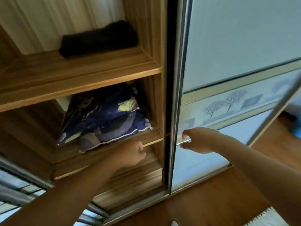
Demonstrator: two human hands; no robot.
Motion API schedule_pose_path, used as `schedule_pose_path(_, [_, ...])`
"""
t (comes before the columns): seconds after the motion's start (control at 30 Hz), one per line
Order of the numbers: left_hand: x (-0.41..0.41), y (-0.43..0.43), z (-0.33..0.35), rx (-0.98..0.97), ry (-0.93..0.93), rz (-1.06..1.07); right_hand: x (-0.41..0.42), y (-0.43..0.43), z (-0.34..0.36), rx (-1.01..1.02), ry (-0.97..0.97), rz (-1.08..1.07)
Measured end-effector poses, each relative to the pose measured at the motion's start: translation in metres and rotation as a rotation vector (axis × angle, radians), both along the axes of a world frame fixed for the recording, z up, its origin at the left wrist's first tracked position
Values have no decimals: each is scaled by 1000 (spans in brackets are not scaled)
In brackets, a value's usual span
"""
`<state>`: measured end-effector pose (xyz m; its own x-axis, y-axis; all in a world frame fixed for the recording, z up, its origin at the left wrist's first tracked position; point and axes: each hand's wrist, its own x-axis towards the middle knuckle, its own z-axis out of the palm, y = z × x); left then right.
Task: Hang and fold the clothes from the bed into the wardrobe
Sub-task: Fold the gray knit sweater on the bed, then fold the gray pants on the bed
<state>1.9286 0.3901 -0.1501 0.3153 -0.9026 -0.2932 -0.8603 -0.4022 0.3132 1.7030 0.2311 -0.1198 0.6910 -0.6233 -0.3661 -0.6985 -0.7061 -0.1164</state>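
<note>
Loosely, navy patterned clothes (104,115) (yellow patches) sit on 1 shelf (153,136).

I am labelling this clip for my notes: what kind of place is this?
Probably a bedroom at home, at an open wardrobe: brown wooden shelves hold a folded black cloth and a dark blue patterned bundle, beside a pale sliding door with printed trees.

Left hand (128,154): fingers (141,148) mostly hidden

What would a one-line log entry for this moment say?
right hand: grips sliding door edge | left hand: at middle shelf front, grip unclear | blue bundle: on that shelf | black folded cloth: on upper shelf
</note>
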Motion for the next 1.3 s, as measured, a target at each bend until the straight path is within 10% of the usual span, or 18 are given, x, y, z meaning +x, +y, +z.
schedule_pose_path(0.7, [-269,-257,-97,267,-26,-845,-302,-26,-106,232,13,-1043])
schedule_pose_path(1.3, [-530,-494,-112,185,-105,-1153,-511,-183,-112,228,-28,-1309])
